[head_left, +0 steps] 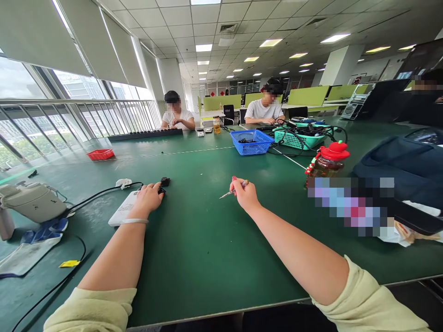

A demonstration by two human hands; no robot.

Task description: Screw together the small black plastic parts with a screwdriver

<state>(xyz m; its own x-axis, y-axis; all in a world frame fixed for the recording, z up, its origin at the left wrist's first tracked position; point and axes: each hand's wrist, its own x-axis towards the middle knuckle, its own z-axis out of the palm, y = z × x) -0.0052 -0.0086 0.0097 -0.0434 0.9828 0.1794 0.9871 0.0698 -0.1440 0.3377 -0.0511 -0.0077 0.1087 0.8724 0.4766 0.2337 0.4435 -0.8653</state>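
My left hand [148,198] is palm down at the left, with its fingers closed over a small black part [161,190], mostly hidden. Just beyond them is a small black block [165,181]. Partly under that hand lies a white flat box [121,211], and a black cable [104,192] runs up to the fingers from the left. My right hand [245,193] grips a slim pointed tool [226,195] with a metal tip, perhaps a screwdriver or craft knife. Its tip points left, above the green tabletop [204,258].
Blue [252,146] and green baskets [294,138] with cables stand at the back. A red tray [100,154] is at far left. A red-lidded jar [327,163] and dark bag [401,166] sit right. Gloves [31,249] lie left. Two people work across the table.
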